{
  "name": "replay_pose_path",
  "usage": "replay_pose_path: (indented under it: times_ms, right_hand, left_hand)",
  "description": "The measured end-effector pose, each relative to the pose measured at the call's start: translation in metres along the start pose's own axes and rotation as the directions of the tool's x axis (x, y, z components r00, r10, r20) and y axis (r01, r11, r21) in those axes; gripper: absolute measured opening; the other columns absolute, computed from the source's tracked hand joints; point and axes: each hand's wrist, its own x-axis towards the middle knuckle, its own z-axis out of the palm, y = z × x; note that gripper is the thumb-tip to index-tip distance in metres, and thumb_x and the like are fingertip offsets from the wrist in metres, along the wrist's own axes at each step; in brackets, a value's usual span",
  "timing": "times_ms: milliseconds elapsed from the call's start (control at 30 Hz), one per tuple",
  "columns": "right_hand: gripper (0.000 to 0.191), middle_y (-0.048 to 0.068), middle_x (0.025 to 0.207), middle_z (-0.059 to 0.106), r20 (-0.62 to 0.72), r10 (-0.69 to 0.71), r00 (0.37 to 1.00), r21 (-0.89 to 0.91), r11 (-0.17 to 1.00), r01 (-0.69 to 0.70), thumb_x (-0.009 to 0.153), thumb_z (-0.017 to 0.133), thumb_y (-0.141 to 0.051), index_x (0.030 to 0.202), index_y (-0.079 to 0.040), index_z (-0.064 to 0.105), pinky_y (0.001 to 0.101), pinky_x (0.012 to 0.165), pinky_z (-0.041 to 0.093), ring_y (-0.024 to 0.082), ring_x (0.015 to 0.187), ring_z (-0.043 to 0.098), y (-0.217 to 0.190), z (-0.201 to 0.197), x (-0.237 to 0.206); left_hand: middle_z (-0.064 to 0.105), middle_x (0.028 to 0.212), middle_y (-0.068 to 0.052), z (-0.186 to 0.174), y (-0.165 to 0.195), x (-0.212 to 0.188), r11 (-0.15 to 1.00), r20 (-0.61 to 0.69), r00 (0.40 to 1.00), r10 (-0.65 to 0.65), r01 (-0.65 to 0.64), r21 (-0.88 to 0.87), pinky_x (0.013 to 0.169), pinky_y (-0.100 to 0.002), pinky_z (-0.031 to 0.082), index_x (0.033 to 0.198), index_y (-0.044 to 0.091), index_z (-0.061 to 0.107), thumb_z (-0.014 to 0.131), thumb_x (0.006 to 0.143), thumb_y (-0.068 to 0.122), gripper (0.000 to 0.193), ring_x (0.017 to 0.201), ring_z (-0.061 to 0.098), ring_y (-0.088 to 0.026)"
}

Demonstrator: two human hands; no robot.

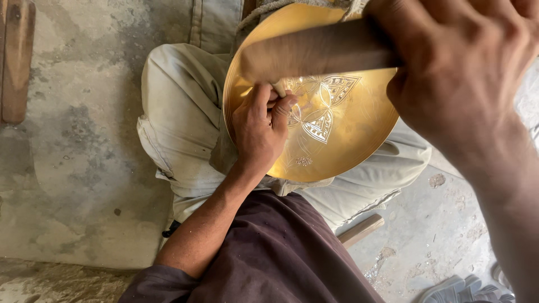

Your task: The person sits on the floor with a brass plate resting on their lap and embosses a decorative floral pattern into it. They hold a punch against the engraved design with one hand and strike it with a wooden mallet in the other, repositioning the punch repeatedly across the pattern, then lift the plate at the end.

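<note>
engraving covers only part of the round, shallow golden brass plate [342,140]: a cluster of pointed, hatched petal shapes sits near the middle, and a small dotted mark lies apart from it toward the lower rim, while the wide band of metal round them shows bare and smooth. judged from that, the pattern looks well begun but far from filling the face. the plate rests tilted on the person's lap, propped against pale grey-green trousers [179,112], above a rough concrete floor [78,168]. the left hand [261,126] lies on the plate's face, its fingers pinched closed round a small pale chisel-like tool [279,88] whose tip i cannot see. the right hand [460,62], close to the camera, is clenched round a dark handle [320,53], blurred across the top of the plate; what sits at its end cannot be told. the plate holds nothing loose that shows, only the cut lines. a wooden plank [17,62] lies at the far left of the floor, and a wooden stick [362,229] pokes out beside the knee.
</note>
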Motion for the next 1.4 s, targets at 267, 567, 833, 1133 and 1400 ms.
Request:
replay_pose_path:
  times_ms: [267,567,833,1133,1400]
  right_hand:
    - [0.035,0.005,0.11,0.07,0.003,0.0,1.0,-0.01,1.0,0.0,0.092,0.065,-0.001,0.126,-0.01,0.063,0.038,0.092,0.049,0.024,0.103,0.068,0.0,-0.006,-0.001]
    - [0.03,0.004,0.108,0.07,0.011,0.004,1.0,0.008,1.0,-0.004,0.094,0.065,-0.004,0.123,-0.011,0.064,0.0374,0.091,0.049,0.022,0.101,0.068,-0.003,-0.003,-0.003]
    - [0.027,0.003,0.106,0.07,0.015,-0.003,1.0,0.002,1.0,0.003,0.095,0.066,-0.007,0.121,-0.012,0.065,0.0368,0.091,0.05,0.021,0.1,0.068,-0.006,-0.004,-0.001]
    - [0.022,0.002,0.105,0.069,0.025,-0.017,1.0,-0.029,0.999,0.018,0.097,0.066,-0.011,0.119,-0.013,0.066,0.0362,0.091,0.05,0.02,0.099,0.067,-0.01,-0.006,-0.002]
    - [0.019,0.001,0.103,0.069,0.031,-0.037,0.999,-0.072,0.997,0.039,0.098,0.067,-0.014,0.117,-0.014,0.067,0.0357,0.09,0.05,0.019,0.098,0.067,-0.013,-0.011,-0.004]
  left_hand:
    - [0.073,0.091,-0.004,0.0,0.0,-0.003,0.999,0.003,1.0,-0.021,0.021,-0.025,0.067,-0.027,0.061,0.104,0.004,0.054,0.068,0.106,0.018,0.02,0.082,0.075,-0.013]
    - [0.069,0.091,-0.004,0.004,-0.002,-0.009,0.995,-0.016,0.999,-0.044,0.042,-0.094,0.069,-0.025,0.064,0.107,0.004,0.056,0.067,0.107,0.019,0.019,0.083,0.072,-0.011]
    - [0.066,0.09,-0.003,0.003,-0.001,-0.015,0.996,-0.011,0.999,-0.044,0.043,-0.074,0.068,-0.025,0.06,0.107,0.004,0.056,0.068,0.107,0.018,0.018,0.08,0.069,-0.01]
    - [0.065,0.093,-0.002,0.003,0.002,-0.018,0.993,-0.01,0.998,-0.057,0.056,-0.102,0.071,-0.026,0.061,0.112,0.004,0.055,0.067,0.107,0.015,0.017,0.083,0.07,-0.01]
    - [0.064,0.094,-0.005,0.006,-0.004,-0.024,0.996,-0.009,0.999,-0.046,0.046,-0.073,0.07,-0.027,0.06,0.113,0.003,0.058,0.068,0.107,0.016,0.018,0.082,0.069,-0.012]
